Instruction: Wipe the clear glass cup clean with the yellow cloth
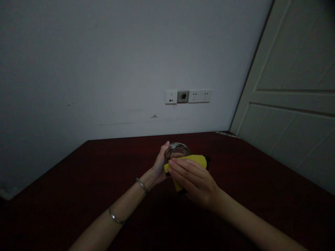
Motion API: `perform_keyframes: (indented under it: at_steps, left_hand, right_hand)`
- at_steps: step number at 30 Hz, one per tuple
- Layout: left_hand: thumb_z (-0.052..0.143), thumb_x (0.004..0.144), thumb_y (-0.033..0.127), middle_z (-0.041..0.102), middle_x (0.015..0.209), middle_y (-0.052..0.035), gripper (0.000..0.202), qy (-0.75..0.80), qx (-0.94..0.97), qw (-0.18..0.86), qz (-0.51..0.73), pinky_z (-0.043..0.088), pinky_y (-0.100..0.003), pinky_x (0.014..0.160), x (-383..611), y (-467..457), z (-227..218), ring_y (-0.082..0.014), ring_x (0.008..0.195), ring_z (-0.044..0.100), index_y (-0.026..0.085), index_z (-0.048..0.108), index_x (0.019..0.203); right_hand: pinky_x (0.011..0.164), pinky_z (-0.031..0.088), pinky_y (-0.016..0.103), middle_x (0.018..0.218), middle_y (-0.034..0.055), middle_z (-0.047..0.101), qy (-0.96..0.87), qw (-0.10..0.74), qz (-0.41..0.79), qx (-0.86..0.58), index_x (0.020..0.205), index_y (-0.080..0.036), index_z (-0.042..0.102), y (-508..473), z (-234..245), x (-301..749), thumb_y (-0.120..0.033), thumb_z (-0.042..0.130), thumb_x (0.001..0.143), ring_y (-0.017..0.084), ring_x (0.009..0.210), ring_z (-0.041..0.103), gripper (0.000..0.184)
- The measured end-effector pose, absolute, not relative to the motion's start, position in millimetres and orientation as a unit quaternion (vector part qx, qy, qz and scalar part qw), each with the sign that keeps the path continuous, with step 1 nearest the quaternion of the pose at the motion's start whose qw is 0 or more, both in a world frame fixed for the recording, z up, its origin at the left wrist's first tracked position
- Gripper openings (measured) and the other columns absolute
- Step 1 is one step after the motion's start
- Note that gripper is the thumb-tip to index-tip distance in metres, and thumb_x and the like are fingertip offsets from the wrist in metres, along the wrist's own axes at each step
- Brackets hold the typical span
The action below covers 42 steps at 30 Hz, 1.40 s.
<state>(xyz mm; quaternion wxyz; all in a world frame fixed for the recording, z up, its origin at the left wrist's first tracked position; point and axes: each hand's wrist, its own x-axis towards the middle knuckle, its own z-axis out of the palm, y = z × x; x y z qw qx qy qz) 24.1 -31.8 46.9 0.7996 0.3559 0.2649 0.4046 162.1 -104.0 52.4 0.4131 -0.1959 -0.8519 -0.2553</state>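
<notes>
Over the dark red table (91, 167), my left hand (159, 168) grips a clear, round-rimmed glass container (178, 149) from its left side, thumb up near the rim. The container is tilted, and its lower part is hidden, so I cannot tell whether it is a jar or a bowl. A yellow cloth (200, 159) with black edging is under the fingers of my right hand (197, 181), which press it against the near side of the glass. Part of the cloth hangs below those fingers.
Behind the table rises a pale wall (117, 69) with a row of sockets and a switch panel (183, 97). A panelled white door (295, 87) borders the right side. A thin strip (227, 134) lies at the table's far right corner.
</notes>
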Motion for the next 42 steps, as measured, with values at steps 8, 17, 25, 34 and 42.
perform_keyframes:
  at_steps: [8, 17, 25, 34, 42]
  left_hand:
    - [0.045, 0.066, 0.077, 0.043, 0.038, 0.0025, 0.062, 0.274, 0.384, 0.826, 0.308, 0.010, -0.019, 0.031, 19, -31, 44, -0.0064, 0.027, 0.028, 0.017, 0.049, 0.051]
    - [0.052, 0.072, 0.064, 0.066, 0.063, -0.0085, 0.056, 0.261, 0.364, 0.793, 0.413, 0.039, -0.023, 0.048, 22, -29, 48, -0.0151, 0.053, 0.058, 0.010, 0.067, 0.075]
    - [0.045, 0.066, 0.076, 0.048, 0.039, 0.0003, 0.062, 0.273, 0.379, 0.814, 0.345, 0.013, -0.019, 0.030, 18, -30, 43, -0.0078, 0.027, 0.031, 0.016, 0.055, 0.053]
    - [0.048, 0.072, 0.068, 0.063, 0.057, -0.0066, 0.061, 0.260, 0.343, 0.805, 0.407, 0.036, -0.024, 0.044, 20, -32, 49, -0.0145, 0.047, 0.054, 0.011, 0.068, 0.075]
    - [0.048, 0.066, 0.074, 0.057, 0.048, -0.0003, 0.061, 0.258, 0.350, 0.800, 0.414, 0.022, -0.019, 0.033, 15, -40, 57, -0.0098, 0.034, 0.042, 0.016, 0.065, 0.072]
  right_hand:
    - [0.095, 0.050, 0.044, 0.117, 0.0193, 0.064, -0.829, 0.429, -0.286, -0.217, 0.117, -0.004, 0.058, -88, 78, 180, -0.001, 0.041, 0.078, 0.026, 0.118, 0.054, 0.042]
    - [0.096, 0.051, 0.039, 0.114, 0.0147, 0.067, -0.859, 0.411, -0.240, -0.191, 0.109, -0.004, 0.063, -103, 63, 161, -0.010, 0.038, 0.090, 0.023, 0.115, 0.057, 0.031]
    - [0.099, 0.048, 0.044, 0.117, 0.0182, 0.064, -0.832, 0.426, -0.284, -0.213, 0.118, -0.005, 0.058, -94, 81, 173, -0.002, 0.039, 0.082, 0.024, 0.121, 0.052, 0.041]
    - [0.100, 0.047, 0.041, 0.116, 0.0168, 0.065, -0.845, 0.422, -0.254, -0.209, 0.112, -0.004, 0.061, -107, 66, 160, -0.005, 0.036, 0.087, 0.023, 0.120, 0.053, 0.036]
    - [0.101, 0.047, 0.042, 0.119, 0.0171, 0.063, -0.818, 0.432, -0.302, -0.229, 0.118, -0.004, 0.058, -106, 84, 167, -0.001, 0.039, 0.081, 0.024, 0.121, 0.052, 0.042]
